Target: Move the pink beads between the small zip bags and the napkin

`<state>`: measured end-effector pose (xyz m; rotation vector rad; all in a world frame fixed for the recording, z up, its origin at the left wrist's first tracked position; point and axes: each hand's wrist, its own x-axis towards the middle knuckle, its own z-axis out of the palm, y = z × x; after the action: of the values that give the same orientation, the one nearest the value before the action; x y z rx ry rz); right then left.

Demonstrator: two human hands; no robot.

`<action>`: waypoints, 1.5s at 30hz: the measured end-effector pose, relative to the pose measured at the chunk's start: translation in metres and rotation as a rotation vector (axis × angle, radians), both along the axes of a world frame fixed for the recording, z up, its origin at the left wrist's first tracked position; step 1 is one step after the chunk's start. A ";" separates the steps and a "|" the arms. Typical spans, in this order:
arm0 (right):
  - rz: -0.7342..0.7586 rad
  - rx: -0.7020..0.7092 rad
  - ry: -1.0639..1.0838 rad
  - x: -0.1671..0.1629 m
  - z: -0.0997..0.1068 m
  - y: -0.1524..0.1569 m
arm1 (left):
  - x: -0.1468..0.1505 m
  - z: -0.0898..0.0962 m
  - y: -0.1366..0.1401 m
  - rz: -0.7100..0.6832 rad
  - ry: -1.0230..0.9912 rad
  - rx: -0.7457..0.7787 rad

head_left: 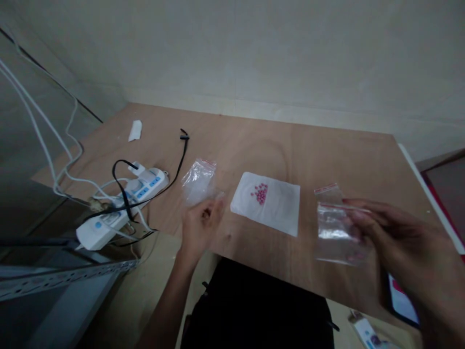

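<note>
My right hand (395, 237) pinches the top edge of a small clear zip bag (332, 237) with a red seal line, held above the table's right part. Behind it shows the top of another clear zip bag (329, 192). My left hand (199, 225) has its fingers curled together at the front of the table. What lies between its fingertips, if anything, is too unclear to name. Just beyond it lie clear zip bags (199, 179). Between my hands a white sheet (279, 208) carries several small pink beads (260, 194) in a loose cluster.
A white power strip (100, 230) with plugs and tangled cables sits at the left of the wooden table (247, 138). A black cable (181, 162) runs near the bags. A paper scrap (135, 130) lies at the back left. Under my right forearm is a phone (403, 300).
</note>
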<state>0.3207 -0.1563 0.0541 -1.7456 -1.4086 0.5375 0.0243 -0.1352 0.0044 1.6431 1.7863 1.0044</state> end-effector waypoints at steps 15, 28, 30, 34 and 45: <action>0.300 0.095 -0.018 -0.063 -0.029 0.033 | -0.001 0.022 -0.004 0.029 0.355 0.019; 0.333 -0.144 0.427 -0.117 -0.031 -0.008 | 0.029 0.044 -0.033 -0.197 0.406 0.128; 0.369 -0.075 0.274 -0.111 -0.024 -0.013 | 0.032 0.042 -0.034 -0.224 0.453 0.169; 0.564 -0.064 0.189 -0.104 -0.011 -0.014 | 0.042 0.041 -0.035 -0.333 0.397 0.302; 0.669 -0.110 0.079 -0.077 -0.004 0.010 | 0.042 0.023 -0.011 -0.637 0.213 0.143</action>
<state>0.2436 -0.1458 0.0505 -1.2832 -1.9293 1.0392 0.0667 -0.1464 0.0278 2.2707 1.1762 0.6877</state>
